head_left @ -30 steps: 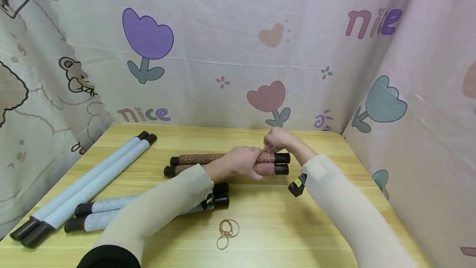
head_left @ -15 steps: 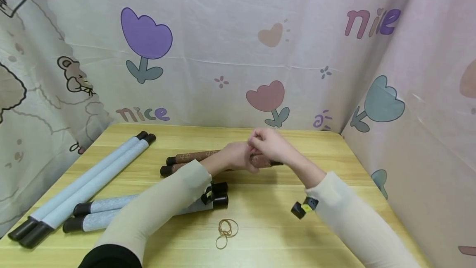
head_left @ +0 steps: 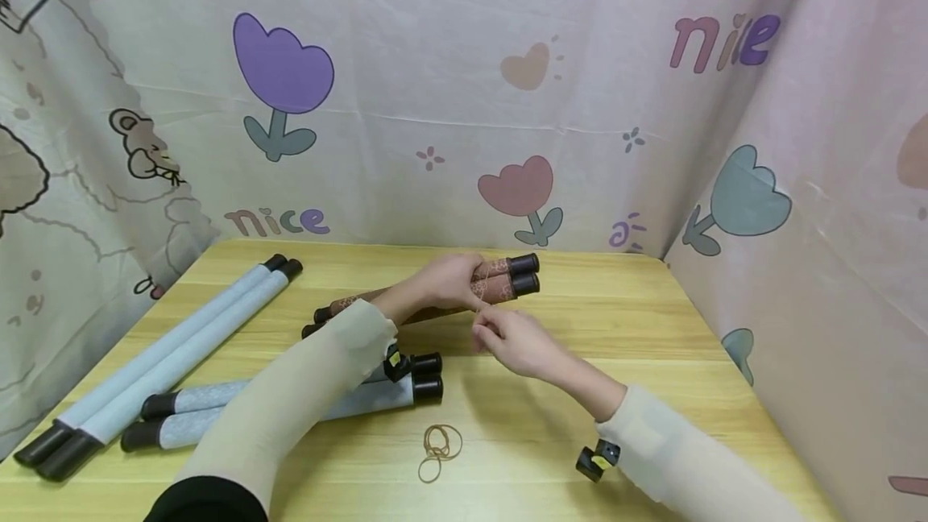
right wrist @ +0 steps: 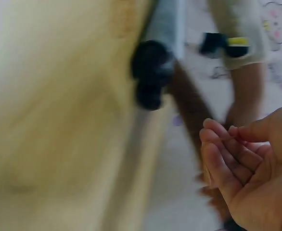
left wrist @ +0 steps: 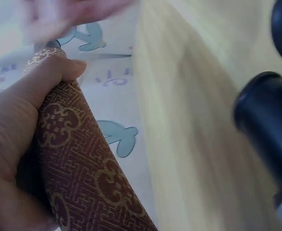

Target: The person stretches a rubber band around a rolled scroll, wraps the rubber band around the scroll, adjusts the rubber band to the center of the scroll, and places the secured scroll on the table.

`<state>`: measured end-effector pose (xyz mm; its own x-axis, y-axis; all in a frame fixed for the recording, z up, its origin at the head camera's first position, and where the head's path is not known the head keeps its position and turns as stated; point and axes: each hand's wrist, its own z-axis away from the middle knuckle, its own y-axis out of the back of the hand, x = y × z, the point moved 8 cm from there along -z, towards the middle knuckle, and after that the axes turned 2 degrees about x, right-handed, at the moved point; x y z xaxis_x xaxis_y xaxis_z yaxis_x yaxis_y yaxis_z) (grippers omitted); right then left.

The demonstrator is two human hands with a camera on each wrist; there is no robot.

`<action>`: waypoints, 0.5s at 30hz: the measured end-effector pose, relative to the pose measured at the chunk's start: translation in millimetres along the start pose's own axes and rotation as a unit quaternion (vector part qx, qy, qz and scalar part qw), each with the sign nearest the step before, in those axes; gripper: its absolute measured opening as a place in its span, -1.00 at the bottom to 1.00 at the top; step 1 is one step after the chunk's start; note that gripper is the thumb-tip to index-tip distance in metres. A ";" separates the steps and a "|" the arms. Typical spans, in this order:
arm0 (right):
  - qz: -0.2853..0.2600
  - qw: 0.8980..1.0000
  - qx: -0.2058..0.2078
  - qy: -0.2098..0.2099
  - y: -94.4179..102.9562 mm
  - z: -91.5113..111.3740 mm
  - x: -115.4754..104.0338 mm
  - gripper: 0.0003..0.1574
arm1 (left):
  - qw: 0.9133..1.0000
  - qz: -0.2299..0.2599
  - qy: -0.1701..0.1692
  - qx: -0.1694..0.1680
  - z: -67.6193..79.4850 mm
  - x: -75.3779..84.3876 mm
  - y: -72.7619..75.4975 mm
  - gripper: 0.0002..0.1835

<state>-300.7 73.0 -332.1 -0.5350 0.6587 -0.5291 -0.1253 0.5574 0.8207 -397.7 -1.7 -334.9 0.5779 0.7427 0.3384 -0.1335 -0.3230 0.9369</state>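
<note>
My left hand grips a pair of brown patterned scrolls with black end knobs, their right ends raised off the table. Close up in the left wrist view, the thumb lies along the gold-figured brown scroll. Just below and to the right of the left hand is my right hand, fingers curled. The right wrist view has its thumb and fingertips pinching a thin, tan rubber band. Part of that band is hidden by the fingers. A thin strand also crosses the scrolls beside the left thumb.
Several loose rubber bands lie on the wooden table near the front. Two long light-blue scrolls lie slanted at the left. A shorter light-blue pair sits beneath the left forearm. A printed curtain stands behind.
The brown scrolls' right ends have tilted up and away with my left hand. My right hand has come from beyond the scrolls, over them, to their near side.
</note>
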 end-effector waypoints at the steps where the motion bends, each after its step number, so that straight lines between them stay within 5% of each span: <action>1: -0.005 1.000 0.007 0.004 5.3 -2.5 -5.2 -0.76 | 1.000 -0.010 -0.009 -0.001 0.4 1.6 -2.3 -0.46; 4: -0.039 0.999 0.032 -0.005 28.0 -13.2 -15.1 -0.76 | 0.997 -0.043 -0.062 -0.013 1.6 11.3 -12.6 -0.59; 7: -0.081 0.995 0.045 -0.046 48.1 -24.7 -11.5 -0.75 | 0.994 -0.056 -0.090 -0.020 4.5 18.6 -23.5 -0.44; 11: -0.159 0.982 0.047 -0.093 58.2 -39.2 4.8 -0.73 | 0.996 -0.062 -0.065 -0.024 7.5 22.2 -35.5 0.03; 15: -0.223 0.964 0.054 -0.132 56.0 -47.3 21.2 -0.71 | 0.992 -0.104 -0.059 -0.028 10.0 28.3 -45.8 0.01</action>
<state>-358.6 94.3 -287.2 -0.2138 0.4386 -0.8729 -0.1994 0.8551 0.4785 -367.2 28.3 -369.1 0.6874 0.7149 0.1279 -0.0441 -0.1347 0.9899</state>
